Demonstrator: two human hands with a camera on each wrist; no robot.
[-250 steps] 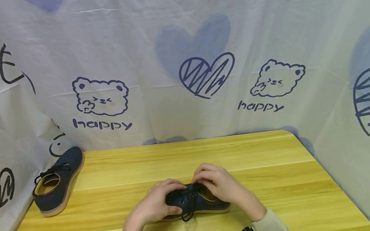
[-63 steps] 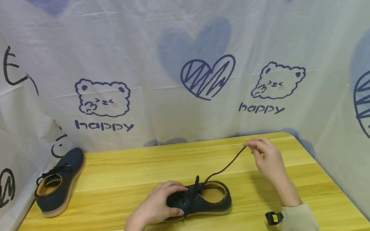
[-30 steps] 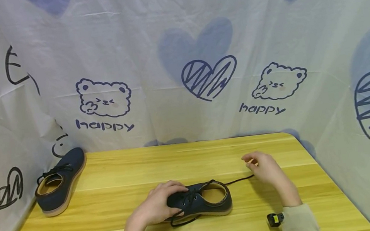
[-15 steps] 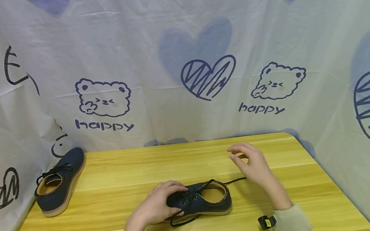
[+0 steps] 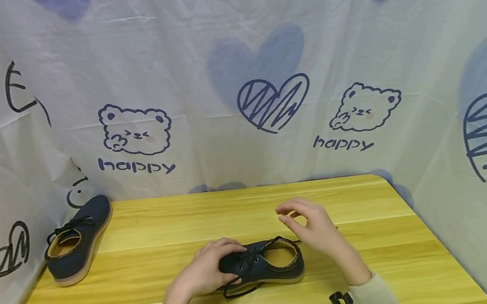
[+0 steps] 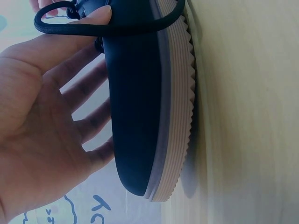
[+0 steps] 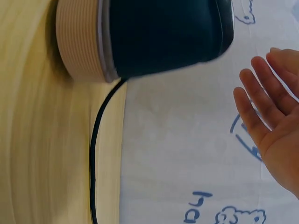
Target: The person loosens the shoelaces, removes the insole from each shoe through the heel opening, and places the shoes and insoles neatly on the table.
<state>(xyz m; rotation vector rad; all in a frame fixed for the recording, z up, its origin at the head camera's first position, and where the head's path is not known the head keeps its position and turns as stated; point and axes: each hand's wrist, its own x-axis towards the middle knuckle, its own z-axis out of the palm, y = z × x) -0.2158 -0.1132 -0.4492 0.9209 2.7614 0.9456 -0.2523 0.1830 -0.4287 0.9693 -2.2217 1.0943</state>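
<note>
A dark blue lace-up shoe (image 5: 259, 273) stands on its sole, toe pointing left. My left hand (image 5: 201, 271) holds its front part, thumb on the near side and fingers over the far side, as the left wrist view also shows. One end of the black shoelace (image 6: 107, 30) loops down over the shoe's near side; the other black lace end (image 7: 96, 135) runs out past the heel onto the table. My right hand (image 5: 310, 223) hovers above and behind the heel, fingers loosely bent, holding nothing and apart from the shoe.
A second dark blue shoe (image 5: 71, 264) with its lace stands at the table's left edge, against the curtain. The wooden table (image 5: 179, 222) has a patterned white curtain (image 5: 214, 140) behind it and along both sides.
Earlier the right hand held a lace end drawn out to the right; it has let go, and the lace lies on the table. The right hand has moved left, towards the shoe. Left hand unchanged.
</note>
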